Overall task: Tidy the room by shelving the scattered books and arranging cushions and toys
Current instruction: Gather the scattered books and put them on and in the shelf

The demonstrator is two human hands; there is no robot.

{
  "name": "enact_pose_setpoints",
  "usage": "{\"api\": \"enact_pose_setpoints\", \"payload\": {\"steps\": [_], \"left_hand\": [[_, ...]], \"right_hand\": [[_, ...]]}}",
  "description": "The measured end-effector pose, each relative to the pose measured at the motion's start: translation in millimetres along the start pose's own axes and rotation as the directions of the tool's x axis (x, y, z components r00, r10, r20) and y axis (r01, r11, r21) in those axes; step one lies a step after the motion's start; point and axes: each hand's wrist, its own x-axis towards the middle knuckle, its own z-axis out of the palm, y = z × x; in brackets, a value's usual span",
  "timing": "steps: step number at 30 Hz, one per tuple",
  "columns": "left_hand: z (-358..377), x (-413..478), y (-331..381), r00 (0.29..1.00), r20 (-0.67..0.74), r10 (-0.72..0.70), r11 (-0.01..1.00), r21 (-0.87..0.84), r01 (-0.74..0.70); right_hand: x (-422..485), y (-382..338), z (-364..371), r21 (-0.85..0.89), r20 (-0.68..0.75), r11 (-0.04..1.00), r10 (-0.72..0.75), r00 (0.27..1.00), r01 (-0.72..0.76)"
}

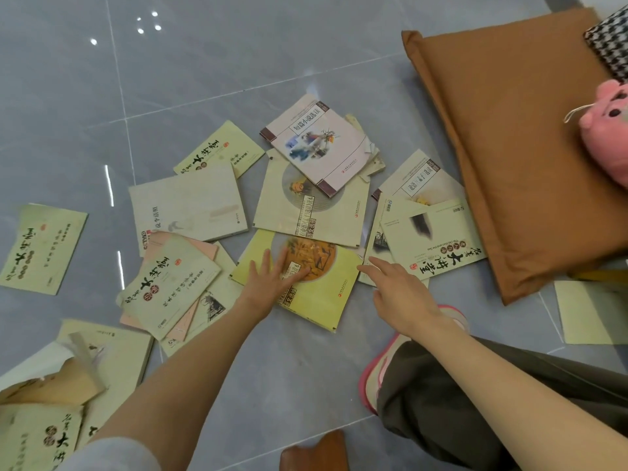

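Yellow book is lying under the left hand, its fingers spread flat; the right hand, holding nothing, is hovering just beside it.

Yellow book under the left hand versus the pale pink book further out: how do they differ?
The yellow book has an orange round picture; the pale pink book has dark red corners. The left hand presses flat on the yellow book; no hand touches the pale pink book. Both lie cover up on the floor.

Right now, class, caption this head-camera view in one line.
Left hand flat on a yellow book, right hand open beside it, amid scattered books.
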Motion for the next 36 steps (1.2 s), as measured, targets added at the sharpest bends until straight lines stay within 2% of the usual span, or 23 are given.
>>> {"api": "enact_pose_setpoints", "payload": {"steps": [4,9,14,16,18,20,23,24,26,27,29,32,36], "left_hand": [[-11.8,14.4,-13.7,0.994,-0.092,0.065,0.991,0.119,-0.054],[6.1,37.4,-27.4,0.996,-0.011,0.087,0.984,0.158,-0.085],[0.2,39.3,-7.4,1.000,-0.008,0.006,0.988,0.156,-0.005],[-8.9,34.8,4.9,0.997,0.057,-0.046,0.976,0.217,0.032],[-8.5,31.0,11.0,0.998,0.061,0.020,0.957,0.288,-0.037],[-8.5,31.7,8.7,0.999,0.041,0.025,0.944,0.328,-0.037],[-12.7,41.5,-4.2,0.980,-0.142,0.139,0.871,0.488,-0.053],[-8.8,42.6,-6.5,0.974,-0.135,0.180,0.838,0.539,-0.080],[1.2,41.9,-12.1,0.971,-0.072,0.228,0.680,0.725,-0.106],[6.2,42.6,-13.0,0.970,-0.068,0.235,0.640,0.762,-0.102],[8.4,44.2,-9.4,0.969,-0.114,0.221,0.691,0.719,-0.073],[-5.6,37.8,-3.6,0.961,-0.128,0.244,0.828,0.543,-0.138],[-25.6,22.5,-7.8,0.966,-0.108,0.233,0.930,0.316,-0.189]], "right_hand": [[-1.3,3.2,3.1,0.015,-0.013,1.000,0.001,1.000,-0.001],[-0.4,5.6,8.1,-0.015,-0.004,1.000,0.012,1.000,-0.012],[-0.9,5.3,11.4,-0.044,0.016,0.999,0.016,1.000,-0.015],[-0.8,4.6,13.1,-0.051,0.026,0.999,0.018,0.999,-0.017],[-1.1,3.4,13.8,-0.051,0.039,0.999,0.019,0.999,-0.017],[-2.0,2.2,14.4,-0.042,0.050,0.999,0.011,0.999,-0.009],[-2.3,1.8,13.7,-0.024,0.049,1.000,-0.004,0.999,0.005],[-2.0,1.9,13.4,-0.019,0.042,1.000,-0.008,0.999,0.009],[-1.4,0.4,12.5,-0.029,0.044,1.000,-0.006,0.999,0.008],[-1.1,-0.9,12.1,-0.048,0.058,0.999,0.000,0.998,0.003],[-0.6,-3.1,11.6,-0.091,0.100,0.996,0.022,0.995,-0.013],[-0.4,-4.3,11.5,-0.113,0.107,0.993,0.037,0.994,-0.025],[0.8,-4.9,10.9,-0.099,0.124,0.993,-0.048,0.991,0.060]]}}
